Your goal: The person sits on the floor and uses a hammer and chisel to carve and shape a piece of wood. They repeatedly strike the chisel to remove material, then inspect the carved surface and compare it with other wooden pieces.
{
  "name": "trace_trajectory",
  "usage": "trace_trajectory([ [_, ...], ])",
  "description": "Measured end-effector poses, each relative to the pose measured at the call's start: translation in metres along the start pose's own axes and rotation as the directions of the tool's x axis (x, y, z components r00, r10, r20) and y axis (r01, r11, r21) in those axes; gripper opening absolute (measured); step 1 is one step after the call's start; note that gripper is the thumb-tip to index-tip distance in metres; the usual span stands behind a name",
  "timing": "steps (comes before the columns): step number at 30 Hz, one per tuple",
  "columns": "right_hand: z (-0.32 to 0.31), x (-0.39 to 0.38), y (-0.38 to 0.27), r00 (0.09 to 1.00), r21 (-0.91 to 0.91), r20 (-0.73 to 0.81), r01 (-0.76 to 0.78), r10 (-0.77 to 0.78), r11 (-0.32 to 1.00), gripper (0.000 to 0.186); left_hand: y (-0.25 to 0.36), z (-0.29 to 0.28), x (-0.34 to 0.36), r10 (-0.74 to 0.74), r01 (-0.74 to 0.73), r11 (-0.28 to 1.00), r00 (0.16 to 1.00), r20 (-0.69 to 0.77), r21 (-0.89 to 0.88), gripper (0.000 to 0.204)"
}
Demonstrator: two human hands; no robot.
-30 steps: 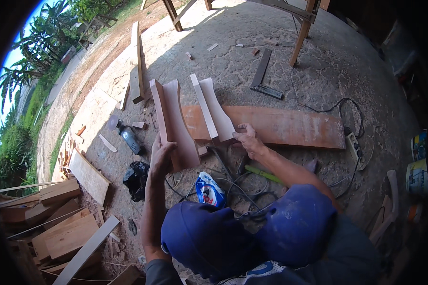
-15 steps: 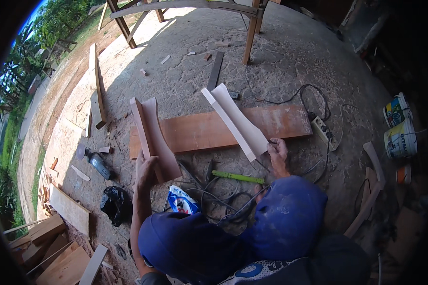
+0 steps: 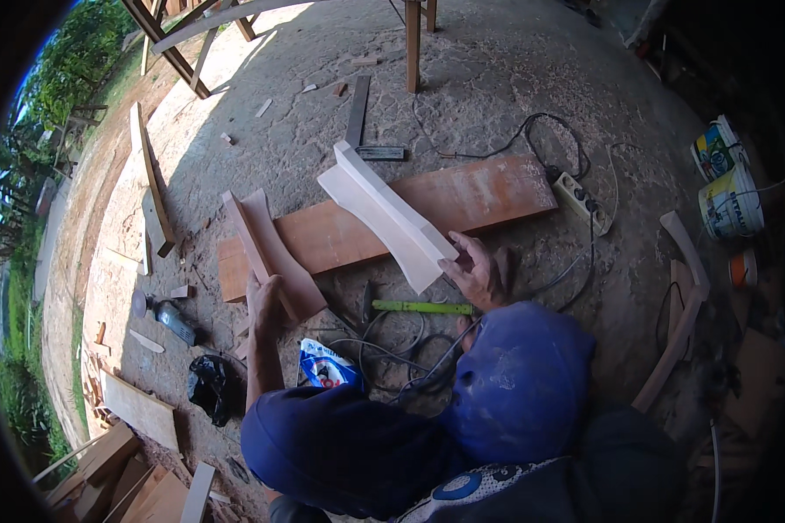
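Note:
My left hand (image 3: 265, 301) grips the lower end of a pale wooden piece (image 3: 292, 279), a curved-edged board with a straight strip along it, at the left. My right hand (image 3: 484, 270) holds the lower end of a similar piece (image 3: 379, 213), tilted diagonally, its curved edge facing left. Both pieces are over a long reddish plank (image 3: 515, 187) on the concrete. Just below lie a hammer (image 3: 419, 307) with a green handle, tangled cords and a white-and-blue packet (image 3: 327, 366).
Grinder (image 3: 174, 324) and black plastic bag (image 3: 211, 388) at left; scrap wood (image 3: 105, 462) lower left. Power strip (image 3: 580, 202), paint buckets (image 3: 728, 205) and curved wood (image 3: 680, 322) at right. Metal square (image 3: 379, 152) and wooden trestle (image 3: 412, 52) beyond the plank.
My right hand's piece has turned over, its curved edge now facing left, and leans further diagonally. My left hand's piece has moved left and lower. The view has shifted.

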State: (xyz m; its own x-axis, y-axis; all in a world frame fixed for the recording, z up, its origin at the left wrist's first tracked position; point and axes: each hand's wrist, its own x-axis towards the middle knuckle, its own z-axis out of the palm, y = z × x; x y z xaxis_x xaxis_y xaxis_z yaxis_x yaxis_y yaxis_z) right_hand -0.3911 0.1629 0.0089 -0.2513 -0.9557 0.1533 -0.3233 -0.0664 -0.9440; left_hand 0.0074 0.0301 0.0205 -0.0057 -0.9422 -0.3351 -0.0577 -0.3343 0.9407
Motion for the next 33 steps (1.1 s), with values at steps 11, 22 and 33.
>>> trace_trajectory([
  [11,0.024,0.010,0.019,0.955,0.180,0.263,-0.185,0.134,0.966,0.059,-0.013,0.007,0.002,0.020,-0.001,0.984,0.994,-0.104,0.179,0.058],
  [22,0.015,0.018,0.005,0.979,-0.357,0.018,0.198,-0.205,0.913,0.087,-0.002,-0.013,0.010,0.019,0.003,0.973,0.995,-0.097,0.229,0.048],
  [33,0.010,0.009,0.120,0.704,-0.006,-0.378,-0.652,0.601,0.759,0.066,0.005,0.041,-0.048,0.083,-0.082,0.997,0.992,0.099,-0.017,0.076],
])
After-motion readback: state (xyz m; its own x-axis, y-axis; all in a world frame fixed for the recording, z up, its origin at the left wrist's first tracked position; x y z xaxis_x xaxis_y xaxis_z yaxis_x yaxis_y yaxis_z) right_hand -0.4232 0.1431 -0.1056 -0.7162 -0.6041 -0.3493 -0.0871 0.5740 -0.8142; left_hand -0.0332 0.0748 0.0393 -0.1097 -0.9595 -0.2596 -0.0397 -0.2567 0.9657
